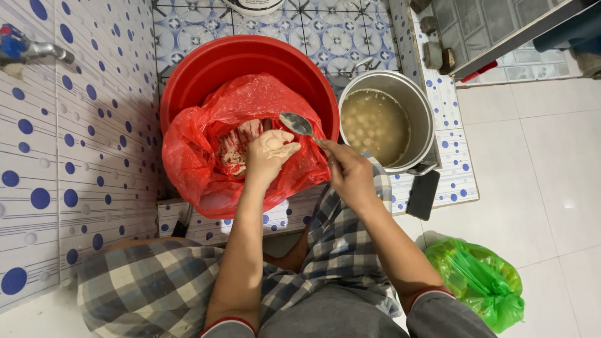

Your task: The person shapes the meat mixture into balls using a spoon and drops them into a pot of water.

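My left hand (268, 155) is smeared with pale pink paste and squeezes a lump of it over a red plastic bag (206, 134). The bag lies open inside a red basin (206, 69) and holds more of the pinkish paste (236, 147). My right hand (349, 175) grips the handle of a metal spoon (297, 123). The spoon's bowl hovers just above my left hand's thumb. To the right stands a metal pot (421, 109) of cloudy liquid with several pale round balls (369, 125) floating in it.
A raised tiled ledge carries the basin and pot. A blue-dotted tiled wall (81, 125) with a tap (31, 49) is on the left. A green plastic bag (482, 281) lies on the white floor at lower right. A dark flat object (423, 194) leans at the ledge's edge.
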